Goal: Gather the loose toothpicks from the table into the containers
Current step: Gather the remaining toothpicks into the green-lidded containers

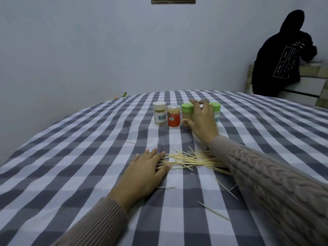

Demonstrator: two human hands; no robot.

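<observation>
A pile of loose toothpicks lies on the checked tablecloth. My left hand lies flat beside the pile, fingertips touching its left end. Behind stand several toothpick containers in a row: a white-lidded one, a red one, a green-lidded one and another green-lidded one, partly hidden. My right hand hovers with spread, slightly curled fingers between the two green-lidded containers, its thumb next to the nearer one. Whether it touches a container is unclear.
Single stray toothpicks lie at the left, near my left hand and at the front right. A person in a dark hooded top stands at the back right by a counter. A wall stands behind the table.
</observation>
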